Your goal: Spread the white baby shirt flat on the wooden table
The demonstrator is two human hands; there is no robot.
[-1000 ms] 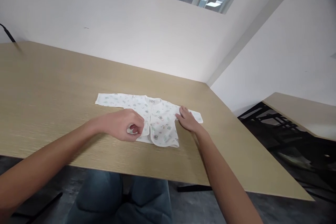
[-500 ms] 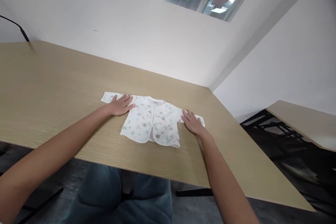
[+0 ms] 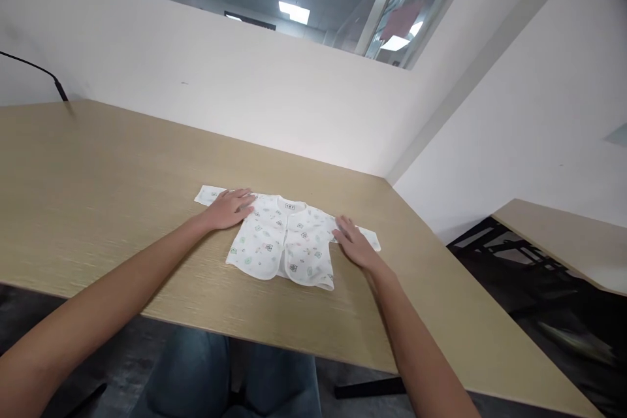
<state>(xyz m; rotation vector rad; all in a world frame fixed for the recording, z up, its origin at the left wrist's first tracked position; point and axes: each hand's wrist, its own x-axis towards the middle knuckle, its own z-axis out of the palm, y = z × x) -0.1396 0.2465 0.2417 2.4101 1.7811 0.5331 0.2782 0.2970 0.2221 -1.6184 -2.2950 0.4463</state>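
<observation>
A small white baby jacket (image 3: 267,245) with a green and grey print lies spread flat, its neckline toward the wall and both sleeves stretched out sideways. My left hand (image 3: 228,209) rests palm down over the inner part of the left sleeve, fingers extended toward the shoulder. On the other side, my right hand (image 3: 356,243) lies on the right sleeve near the armpit, its fingers also stretched out. Neither hand grips the cloth. The front edges meet at the chest and part slightly toward the hem.
The jacket lies on a wood-coloured table (image 3: 122,163) that runs back to a white wall (image 3: 235,85). A thin black cable (image 3: 59,88) reaches the table's far left. Another table (image 3: 553,228) stands at the right, beyond a gap.
The view has tilted up a little. My right hand has slid inward along the sleeve toward the shoulder, and my left hand has shifted slightly inward too. The jacket stays flat.
</observation>
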